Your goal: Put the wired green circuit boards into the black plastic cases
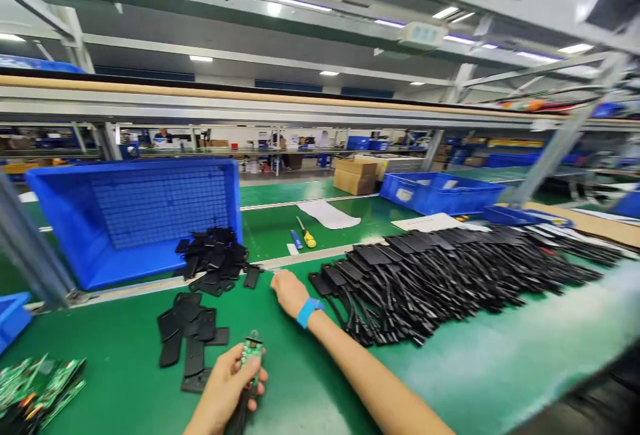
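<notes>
My left hand [227, 382] is closed around a small green circuit board [251, 350] with a black cable hanging below it, near the front edge of the green table [300, 382]. My right hand [289, 290], with a blue wristband [309, 310], reaches forward and rests on the table beside loose black plastic covers [216, 260]. Its fingers are curled near one cover [251, 276]; what they hold, if anything, is hidden. More flat black covers [190, 335] lie left of my left hand. A long row of black cabled parts [450, 268] stretches to the right.
A tilted blue bin [135, 218] stands behind the covers. Green circuit boards [35, 388] lie at the front left. A yellow-handled screwdriver [306, 234] and a blue pen [297, 240] lie further back. Another blue bin [440, 192] and cardboard boxes [355, 175] sit beyond.
</notes>
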Demonstrator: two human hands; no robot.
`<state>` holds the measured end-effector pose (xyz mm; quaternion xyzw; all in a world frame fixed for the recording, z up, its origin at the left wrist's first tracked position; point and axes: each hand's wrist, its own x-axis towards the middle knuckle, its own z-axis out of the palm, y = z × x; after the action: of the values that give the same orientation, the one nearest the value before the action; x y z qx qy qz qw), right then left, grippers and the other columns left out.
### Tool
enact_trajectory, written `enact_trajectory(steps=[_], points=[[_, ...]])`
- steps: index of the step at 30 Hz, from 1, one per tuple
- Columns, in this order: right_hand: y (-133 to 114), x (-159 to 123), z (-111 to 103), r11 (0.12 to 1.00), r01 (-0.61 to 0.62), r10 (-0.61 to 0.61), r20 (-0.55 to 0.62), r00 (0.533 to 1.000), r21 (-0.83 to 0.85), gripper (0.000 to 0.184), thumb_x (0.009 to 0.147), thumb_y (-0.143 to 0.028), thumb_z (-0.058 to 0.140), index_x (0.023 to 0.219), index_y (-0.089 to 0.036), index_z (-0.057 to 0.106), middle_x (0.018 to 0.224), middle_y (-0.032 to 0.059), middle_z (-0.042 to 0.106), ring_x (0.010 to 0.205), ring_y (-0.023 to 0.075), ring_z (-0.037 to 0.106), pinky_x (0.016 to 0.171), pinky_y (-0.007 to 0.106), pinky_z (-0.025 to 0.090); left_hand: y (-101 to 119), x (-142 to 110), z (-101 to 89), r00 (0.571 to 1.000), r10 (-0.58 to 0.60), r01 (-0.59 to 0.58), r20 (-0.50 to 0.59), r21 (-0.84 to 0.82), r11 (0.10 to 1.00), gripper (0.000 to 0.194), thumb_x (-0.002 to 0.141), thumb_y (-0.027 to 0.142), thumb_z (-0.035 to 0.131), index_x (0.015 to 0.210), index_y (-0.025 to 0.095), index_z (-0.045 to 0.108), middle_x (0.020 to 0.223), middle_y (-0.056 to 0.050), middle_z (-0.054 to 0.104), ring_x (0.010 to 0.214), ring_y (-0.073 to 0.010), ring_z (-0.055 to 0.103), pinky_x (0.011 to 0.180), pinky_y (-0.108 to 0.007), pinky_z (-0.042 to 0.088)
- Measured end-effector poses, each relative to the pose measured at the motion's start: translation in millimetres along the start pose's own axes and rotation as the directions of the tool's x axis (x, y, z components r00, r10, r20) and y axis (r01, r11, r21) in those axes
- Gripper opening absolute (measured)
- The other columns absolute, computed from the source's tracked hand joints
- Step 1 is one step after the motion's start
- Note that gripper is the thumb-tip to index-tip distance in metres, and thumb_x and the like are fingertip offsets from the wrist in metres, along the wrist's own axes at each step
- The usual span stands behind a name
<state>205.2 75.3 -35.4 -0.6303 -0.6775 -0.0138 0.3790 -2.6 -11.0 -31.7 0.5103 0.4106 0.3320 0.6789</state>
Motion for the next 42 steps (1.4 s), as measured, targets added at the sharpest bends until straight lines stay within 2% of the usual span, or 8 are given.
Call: enact_trajectory(steps=[5,14,19,23,28,31,37,42], points=[[12.9,29.4,14.0,0.991,-0.061,0.086,0.222,0.971,-0.117,0.016,0.09,-0.026,0.056,0.093,-0.011,0.06,0.093,0.0064,0.059,0.086,0.0175,0.058,0.077,0.035,0.049,-1.2,-15.0,3.2,0.91,-0.094,0.149,0.404,-0.106,0.983,0.069,0.048,0.035,0.09,0.103,0.011,0.058,0.082,-0.01,0.065,0.059,-0.0115,0.057,0.051,-0.018,0.047],[-84.1,-26.7,53.5,0.893,0.361,-0.45,0.488,0.748,0.269,0.04,0.074,-0.042,0.073,0.105,-0.019,0.061,0.1,0.006,0.06,0.095,0.0211,0.056,0.08,0.029,0.046,-4.2,-18.5,-1.5,0.755,-0.054,0.199,0.654,-0.15,0.968,0.068,0.054,0.041,0.088,0.108,0.014,0.058,0.081,-0.009,0.066,0.051,-0.009,0.057,0.046,-0.015,0.046],[-84.2,-27.5,36.0,0.916,0.235,-0.377,0.498,0.781,0.325,0.014,0.081,-0.019,0.06,0.093,-0.016,0.067,0.086,0.0084,0.064,0.088,0.024,0.058,0.085,0.037,0.044,1.7,-18.0,-3.6,0.828,-0.012,0.179,0.561,-0.245,0.953,0.065,0.06,0.032,0.085,0.114,0.011,0.053,0.082,-0.013,0.067,0.051,-0.0136,0.061,0.043,-0.017,0.049],[-55.6,-27.3,10.6,0.936,0.02,-0.18,0.43,0.885,0.351,0.031,0.089,-0.018,0.037,0.108,-0.013,0.061,0.084,0.0078,0.062,0.073,0.0182,0.058,0.07,0.033,0.048,2.9,-14.1,-5.9,0.946,0.017,0.08,0.323,-0.285,0.955,0.061,0.067,0.03,0.079,0.118,0.011,0.05,0.093,-0.016,0.066,0.056,-0.0133,0.062,0.043,-0.016,0.046],[-38.6,-46.5,-14.7,0.438,-0.445,0.153,0.422,0.893,0.781,0.052,0.082,-0.034,0.054,0.131,-0.021,0.041,0.086,0.0011,0.052,0.061,0.0109,0.048,0.051,0.021,0.043,-2.6,-7.4,-6.2,0.994,0.009,0.02,0.108,-0.269,0.963,0.067,0.071,0.032,0.077,0.126,0.013,0.044,0.098,-0.016,0.065,0.066,-0.0138,0.063,0.053,-0.019,0.048],[-47.0,-59.1,-22.0,0.31,-0.448,0.159,0.419,0.894,0.838,0.04,0.082,-0.039,0.059,0.116,-0.02,0.052,0.074,-0.0022,0.048,0.059,0.0091,0.044,0.053,0.019,0.039,-3.6,-5.4,-7.0,0.997,0.019,0.002,0.08,-0.253,0.967,0.064,0.068,0.029,0.08,0.121,0.011,0.048,0.095,-0.014,0.065,0.07,-0.0145,0.062,0.06,-0.021,0.049],[-63.0,-69.9,-22.0,0.366,-0.479,0.051,0.496,0.867,0.798,0.038,0.08,-0.044,0.064,0.104,-0.018,0.052,0.071,-0.0024,0.05,0.06,0.0104,0.052,0.052,0.019,0.04,1.2,-4.0,-5.7,0.991,0.082,-0.053,0.104,-0.262,0.964,0.067,0.059,0.02,0.086,0.117,0.013,0.053,0.1,-0.012,0.064,0.095,-0.0209,0.059,0.081,-0.029,0.05],[-62.6,-73.4,-18.7,0.341,-0.501,0.048,0.518,0.854,0.795,0.04,0.076,-0.044,0.069,0.102,-0.019,0.053,0.078,-0.0027,0.047,0.057,0.0091,0.054,0.051,0.021,0.045,2.1,-4.4,-1.9,0.991,0.076,-0.058,0.111,-0.155,0.986,0.057,0.068,0.027,0.08,0.116,0.014,0.053,0.097,-0.011,0.063,0.079,-0.0172,0.061,0.061,-0.022,0.049]])
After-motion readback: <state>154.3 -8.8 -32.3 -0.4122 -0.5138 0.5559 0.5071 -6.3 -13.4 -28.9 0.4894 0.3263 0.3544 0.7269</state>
